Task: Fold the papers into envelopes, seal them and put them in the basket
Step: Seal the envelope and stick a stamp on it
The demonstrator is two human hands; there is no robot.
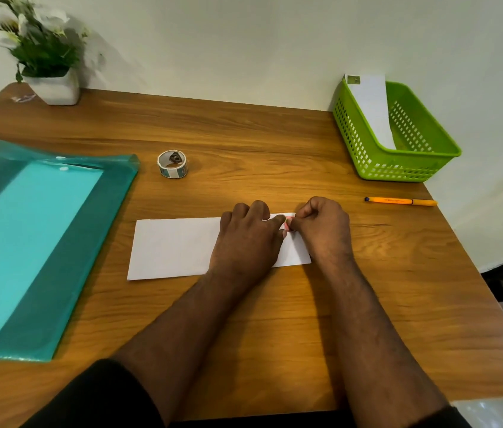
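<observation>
A folded white paper envelope (169,247) lies flat on the wooden table (244,143) in front of me. My left hand (248,239) rests on its right half, index finger stretched toward a small pink sticker (288,223) near the upper right corner. My right hand (321,227) has curled fingers and pinches that sticker against the paper. A roll of stickers (172,164) stands behind the envelope. The green basket (414,162) at the back right holds one sealed white envelope (372,109) leaning on its rim.
A teal plastic folder (67,257) with a stack of paper (24,242) lies at the left. An orange pen (401,201) lies right of my hands. A potted white flower (49,57) stands at the back left corner. The table's right edge drops off near the pen.
</observation>
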